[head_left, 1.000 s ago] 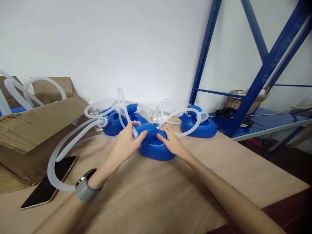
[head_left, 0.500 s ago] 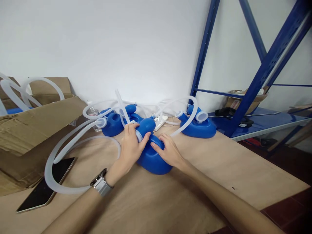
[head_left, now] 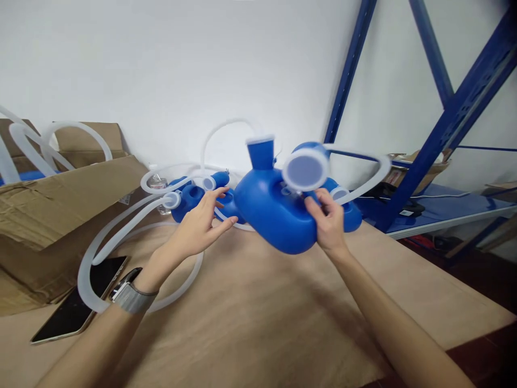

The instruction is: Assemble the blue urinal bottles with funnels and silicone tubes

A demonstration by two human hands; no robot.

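My right hand (head_left: pixel 329 221) grips a blue plastic bottle (head_left: pixel 278 215) by its handle and holds it above the wooden table (head_left: pixel 242 323). The bottle is tilted, with its short neck up and a wide white-rimmed cap (head_left: pixel 306 171) facing me. To its left my left hand (head_left: pixel 202 223) holds nothing, its fingers apart. Beyond my left hand stand more blue bottles (head_left: pixel 189 200) with clear tubes. Another blue bottle (head_left: pixel 353 216) is partly hidden behind the held one, and a clear tube (head_left: pixel 374 180) arches near it.
At the left is an open cardboard box (head_left: pixel 72 215) with tubes rising from it. A dark tablet (head_left: pixel 72 315) lies before it, under a looped tube (head_left: pixel 86 269). A clear plastic bottle (head_left: pixel 161 202) stands by the wall. Blue metal shelving (head_left: pixel 428 145) is at the right.
The blue bottle has been lifted off the table and turned, moving right with my right hand. My left hand has let go of its blue cylindrical part and drawn left.
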